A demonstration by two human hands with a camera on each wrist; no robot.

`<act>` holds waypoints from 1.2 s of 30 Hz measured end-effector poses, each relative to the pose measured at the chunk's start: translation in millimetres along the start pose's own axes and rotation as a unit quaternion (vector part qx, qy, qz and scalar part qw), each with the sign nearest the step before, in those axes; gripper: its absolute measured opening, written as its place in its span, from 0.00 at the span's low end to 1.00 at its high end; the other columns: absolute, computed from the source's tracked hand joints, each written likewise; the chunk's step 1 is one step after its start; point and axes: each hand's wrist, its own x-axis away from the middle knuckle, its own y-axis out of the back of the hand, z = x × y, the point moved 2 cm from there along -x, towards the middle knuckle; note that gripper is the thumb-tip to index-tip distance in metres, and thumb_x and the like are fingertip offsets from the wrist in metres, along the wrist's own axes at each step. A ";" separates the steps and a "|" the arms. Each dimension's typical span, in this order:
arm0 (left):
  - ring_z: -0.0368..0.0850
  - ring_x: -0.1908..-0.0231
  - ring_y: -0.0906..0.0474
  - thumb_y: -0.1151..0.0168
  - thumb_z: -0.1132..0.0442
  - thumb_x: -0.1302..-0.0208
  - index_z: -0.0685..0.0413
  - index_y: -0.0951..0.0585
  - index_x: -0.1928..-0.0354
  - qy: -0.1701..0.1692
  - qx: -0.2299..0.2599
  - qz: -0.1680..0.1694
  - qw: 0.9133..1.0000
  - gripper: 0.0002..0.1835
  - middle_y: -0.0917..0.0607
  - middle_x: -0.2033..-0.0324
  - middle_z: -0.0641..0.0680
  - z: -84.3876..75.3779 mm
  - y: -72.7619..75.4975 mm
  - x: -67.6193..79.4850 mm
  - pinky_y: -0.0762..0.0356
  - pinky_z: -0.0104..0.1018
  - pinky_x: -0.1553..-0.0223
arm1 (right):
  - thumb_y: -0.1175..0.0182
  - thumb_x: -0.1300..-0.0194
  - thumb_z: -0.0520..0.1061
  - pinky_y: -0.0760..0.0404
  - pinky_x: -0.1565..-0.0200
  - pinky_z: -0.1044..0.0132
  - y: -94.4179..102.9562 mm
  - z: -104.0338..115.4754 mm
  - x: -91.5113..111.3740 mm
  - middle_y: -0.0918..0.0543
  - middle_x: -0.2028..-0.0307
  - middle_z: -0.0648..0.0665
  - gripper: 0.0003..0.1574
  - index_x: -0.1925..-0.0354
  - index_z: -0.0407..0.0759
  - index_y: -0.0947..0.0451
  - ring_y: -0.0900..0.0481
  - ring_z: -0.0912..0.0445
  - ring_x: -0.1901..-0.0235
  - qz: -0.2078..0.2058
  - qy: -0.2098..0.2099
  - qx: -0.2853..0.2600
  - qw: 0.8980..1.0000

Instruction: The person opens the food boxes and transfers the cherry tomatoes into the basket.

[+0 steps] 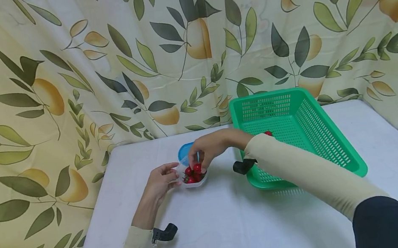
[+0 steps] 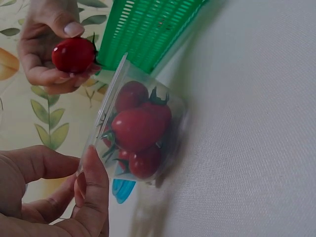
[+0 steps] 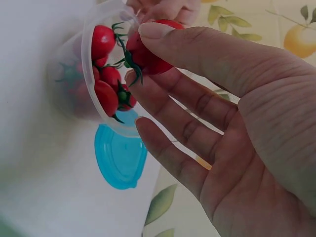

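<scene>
In the head view a small clear plastic container (image 1: 194,184) stands on the white table, holding several red cherry tomatoes (image 2: 140,129) with green stems. My left hand (image 1: 159,181) is at its left side, thumb and fingertips pinching the rim (image 2: 109,94) in the left wrist view. Above the opening, my right hand (image 1: 211,145) holds one cherry tomato (image 3: 154,55) between thumb and fingers, its green stem turned toward the container. The other fingers of that hand extend loosely below it.
A blue lid (image 3: 121,158) lies on the table just behind the container. To the right stands a green slotted basket (image 1: 332,125), with a red tomato (image 1: 268,133) visible inside and my right forearm crossing over it. A leaf-and-fruit patterned curtain (image 1: 98,70) hangs along the back and left.
</scene>
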 end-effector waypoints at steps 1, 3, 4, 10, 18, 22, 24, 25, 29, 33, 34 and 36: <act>0.44 0.62 0.25 0.43 0.75 0.31 0.65 0.25 0.35 0.000 -0.001 0.000 1.000 0.23 0.27 0.60 0.55 0.0 -0.1 0.1 0.14 0.32 0.61 | 0.30 0.36 0.45 0.17 0.47 0.60 0.5 -0.8 1.0 0.16 0.50 0.55 0.19 0.46 0.47 0.17 0.20 0.55 0.49 -0.001 0.002 0.001 1.000; 0.44 0.62 0.25 0.43 0.75 0.31 0.65 0.24 0.35 0.000 -0.002 0.001 1.000 0.23 0.27 0.59 0.56 0.2 -0.2 0.0 0.14 0.32 0.61 | 0.30 0.36 0.46 0.17 0.47 0.60 1.4 -2.6 2.6 0.16 0.50 0.55 0.20 0.46 0.47 0.17 0.20 0.55 0.49 -0.003 0.005 0.007 1.000; 0.45 0.62 0.25 0.43 0.75 0.31 0.64 0.24 0.35 -0.001 -0.004 0.001 1.000 0.23 0.27 0.59 0.56 0.2 -0.2 0.1 0.14 0.32 0.61 | 0.30 0.36 0.46 0.17 0.47 0.60 1.9 -2.9 3.6 0.16 0.50 0.55 0.20 0.46 0.47 0.17 0.20 0.54 0.48 -0.004 0.006 0.009 1.000; 0.45 0.62 0.25 0.43 0.75 0.31 0.64 0.24 0.35 0.000 -0.004 -0.001 1.000 0.22 0.27 0.58 0.57 0.3 -0.3 0.4 0.14 0.32 0.60 | 0.30 0.35 0.46 0.17 0.47 0.62 4.2 -0.1 12.7 0.16 0.51 0.56 0.20 0.45 0.48 0.18 0.20 0.54 0.48 -0.008 0.009 0.015 1.000; 0.45 0.62 0.24 0.42 0.75 0.31 0.63 0.23 0.35 0.006 -0.002 -0.006 1.000 0.22 0.27 0.59 0.56 1.1 -0.2 -0.1 0.14 0.31 0.61 | 0.30 0.35 0.45 0.17 0.48 0.63 7.7 4.2 30.1 0.16 0.53 0.55 0.18 0.47 0.47 0.18 0.18 0.57 0.51 -0.014 0.015 0.011 1.000; 0.46 0.62 0.24 0.42 0.74 0.31 0.63 0.23 0.35 0.005 -0.003 -0.010 1.000 0.22 0.26 0.59 0.56 0.5 0.1 -0.1 0.14 0.32 0.62 | 0.31 0.35 0.44 0.17 0.47 0.63 10.3 5.5 38.2 0.16 0.52 0.54 0.19 0.46 0.46 0.18 0.18 0.56 0.51 -0.017 0.016 0.005 1.000; 0.47 0.62 0.24 0.42 0.74 0.30 0.63 0.23 0.35 0.005 -0.004 -0.010 1.000 0.22 0.26 0.59 0.57 0.4 0.2 0.1 0.14 0.32 0.61 | 0.31 0.35 0.44 0.17 0.47 0.63 11.1 5.3 41.7 0.16 0.52 0.53 0.19 0.46 0.46 0.18 0.18 0.56 0.50 -0.016 0.015 0.001 1.000; 0.47 0.61 0.23 0.42 0.74 0.30 0.63 0.23 0.35 0.005 -0.005 -0.010 1.000 0.22 0.26 0.58 0.57 0.4 0.1 0.2 0.14 0.32 0.61 | 0.31 0.35 0.44 0.17 0.46 0.63 11.4 5.1 43.5 0.16 0.52 0.53 0.18 0.46 0.46 0.18 0.18 0.55 0.50 -0.015 0.015 -0.001 1.000; 0.48 0.61 0.23 0.41 0.73 0.31 0.61 0.23 0.36 0.006 -0.008 -0.011 1.000 0.22 0.26 0.58 0.57 -0.1 -0.3 1.2 0.14 0.32 0.61 | 0.31 0.35 0.44 0.17 0.45 0.62 12.3 4.3 51.3 0.15 0.54 0.53 0.18 0.46 0.48 0.18 0.18 0.56 0.50 -0.016 0.012 -0.013 1.000; 0.47 0.62 0.23 0.41 0.74 0.31 0.62 0.23 0.36 0.003 -0.008 -0.012 1.000 0.22 0.26 0.59 0.56 -0.3 -0.2 1.6 0.14 0.32 0.61 | 0.31 0.35 0.43 0.18 0.44 0.61 13.3 4.6 60.6 0.14 0.55 0.54 0.17 0.47 0.51 0.18 0.17 0.56 0.51 -0.021 0.007 -0.028 0.999; 0.47 0.62 0.23 0.42 0.74 0.31 0.63 0.23 0.36 0.002 -0.008 -0.012 1.000 0.22 0.26 0.60 0.56 -0.3 -0.1 1.7 0.14 0.32 0.61 | 0.31 0.34 0.43 0.18 0.43 0.60 13.5 4.7 63.1 0.14 0.55 0.54 0.17 0.47 0.51 0.18 0.17 0.56 0.51 -0.022 0.007 -0.031 0.999; 0.47 0.62 0.23 0.42 0.74 0.31 0.63 0.23 0.36 0.002 -0.008 -0.013 1.000 0.21 0.27 0.60 0.56 0.0 -0.1 1.6 0.14 0.33 0.61 | 0.31 0.34 0.43 0.18 0.43 0.59 13.9 4.1 68.1 0.13 0.55 0.53 0.17 0.47 0.50 0.18 0.17 0.56 0.51 -0.027 0.001 -0.034 0.999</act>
